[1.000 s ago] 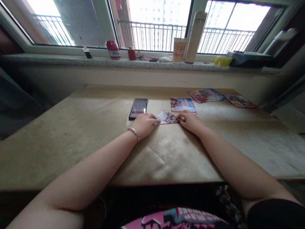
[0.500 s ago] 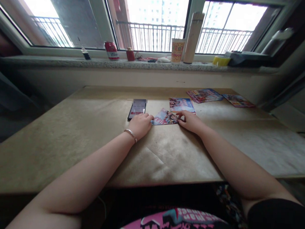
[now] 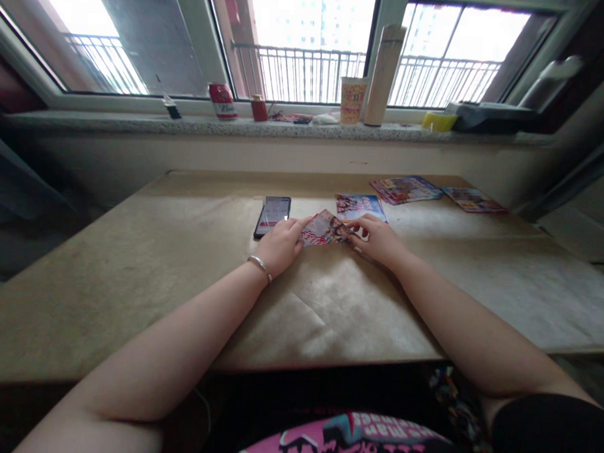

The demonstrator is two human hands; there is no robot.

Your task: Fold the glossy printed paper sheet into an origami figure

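A small colourful folded paper is held just above the brown table, between both hands. My left hand, with a bracelet on its wrist, pinches the paper's left edge. My right hand pinches its right end. A dark phone with a lit screen lies just left of the paper, beside my left hand. Behind the paper lies another colourful sheet.
Two more colourful sheets lie at the table's far right. The windowsill holds a red can, a small red jar, a paper cup, a tall beige flask and a yellow item.
The folded paper has come up off the table and tilted, both hands lifting it a little. The phone and other sheets have not moved.
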